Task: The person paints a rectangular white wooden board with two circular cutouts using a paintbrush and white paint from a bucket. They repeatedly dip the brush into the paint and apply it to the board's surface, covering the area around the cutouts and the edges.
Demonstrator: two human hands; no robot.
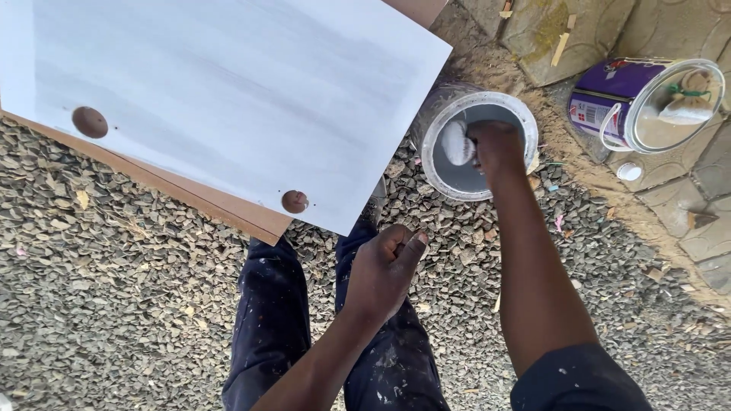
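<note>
The right hand (pixel 496 146) reaches down into the open paint can (pixel 478 144), which stands on the gravel ground (pixel 114 304) ahead of the person and to the right. Its fingers are closed around a pale wad, probably a rag or sponge (pixel 458 142), inside the can. The left hand (pixel 383 270) hangs nearer the body, curled into a loose fist and holding nothing, just below the edge of the white-painted board (pixel 228 91). The right hand is therefore the one at the can.

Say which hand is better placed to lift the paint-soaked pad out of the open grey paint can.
Right. The right hand is already inside the open grey paint can, gripping the white pad. The left hand is a loose fist over the knees, away from the can.
</note>
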